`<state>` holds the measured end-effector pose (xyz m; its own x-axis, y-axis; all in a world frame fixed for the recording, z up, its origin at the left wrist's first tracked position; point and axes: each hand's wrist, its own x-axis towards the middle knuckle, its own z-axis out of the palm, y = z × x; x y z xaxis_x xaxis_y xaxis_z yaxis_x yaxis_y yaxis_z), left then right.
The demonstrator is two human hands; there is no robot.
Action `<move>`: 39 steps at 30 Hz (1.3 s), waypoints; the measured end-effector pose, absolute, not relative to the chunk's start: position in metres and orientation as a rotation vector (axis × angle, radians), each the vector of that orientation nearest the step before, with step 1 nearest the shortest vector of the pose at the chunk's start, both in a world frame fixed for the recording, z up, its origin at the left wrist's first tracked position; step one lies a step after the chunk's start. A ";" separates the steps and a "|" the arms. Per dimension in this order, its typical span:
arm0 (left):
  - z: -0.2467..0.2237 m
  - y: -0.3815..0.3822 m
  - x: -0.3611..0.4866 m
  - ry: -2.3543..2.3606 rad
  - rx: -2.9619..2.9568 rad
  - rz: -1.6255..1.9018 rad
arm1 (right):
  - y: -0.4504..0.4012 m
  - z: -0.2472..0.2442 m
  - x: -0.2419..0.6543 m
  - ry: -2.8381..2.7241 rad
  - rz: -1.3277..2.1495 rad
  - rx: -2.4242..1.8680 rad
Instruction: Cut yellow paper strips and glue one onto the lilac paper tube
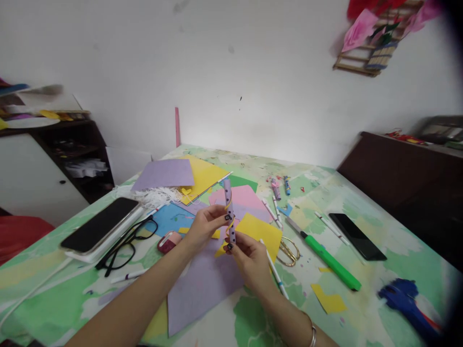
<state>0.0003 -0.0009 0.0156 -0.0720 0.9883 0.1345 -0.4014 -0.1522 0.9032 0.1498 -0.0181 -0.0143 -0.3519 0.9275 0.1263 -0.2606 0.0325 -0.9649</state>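
Note:
Upright above the middle of the table stands a thin rolled tube of purple paper (227,189) with dark dots. A narrow yellow paper strip (228,228) winds around it in a spiral. My left hand (211,222) pinches the tube near its middle, thumb and fingers closed. Lower down, my right hand (250,256) grips the bottom end, where the strip's end partly hides behind the fingers. Beneath both hands lie a large purple sheet (206,284) and a yellow sheet (260,230). Gold-handled scissors (289,251) rest just right of my right hand, their blades hidden.
Right of the hands lie a green-handled cutter (331,262), a black phone (356,236), a blue glue gun (407,301) and yellow scraps (328,299). Two small decorated rolls (276,189) sit farther back. Left are glasses (126,246), another phone (103,224) and shredded white paper (155,196).

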 end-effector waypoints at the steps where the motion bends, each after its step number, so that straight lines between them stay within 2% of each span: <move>1: 0.015 -0.001 0.000 0.861 0.979 1.516 | -0.017 -0.014 0.150 -1.315 1.523 -0.758; 11: 0.018 -0.006 -0.002 1.082 1.103 1.567 | -0.016 -0.010 0.155 -1.430 1.528 -0.760; 14: 0.021 -0.008 -0.001 1.127 1.170 1.549 | -0.008 0.005 0.167 -1.521 1.368 -0.846; 21: 0.021 -0.023 0.017 1.169 1.442 1.376 | 0.010 0.030 0.193 -1.213 1.057 -0.861; 31: 0.018 -0.031 0.028 1.253 2.061 1.326 | 0.005 0.035 0.193 -1.126 1.118 -0.879; 39: 0.012 -0.031 0.026 1.216 1.997 1.314 | 0.007 0.036 0.192 -1.054 1.230 -0.854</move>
<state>0.0262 -0.0309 0.0123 0.1551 0.8574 0.4906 0.4225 -0.5065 0.7516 0.1919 0.0067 0.0356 0.0159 0.9866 0.1623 -0.3111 0.1591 -0.9370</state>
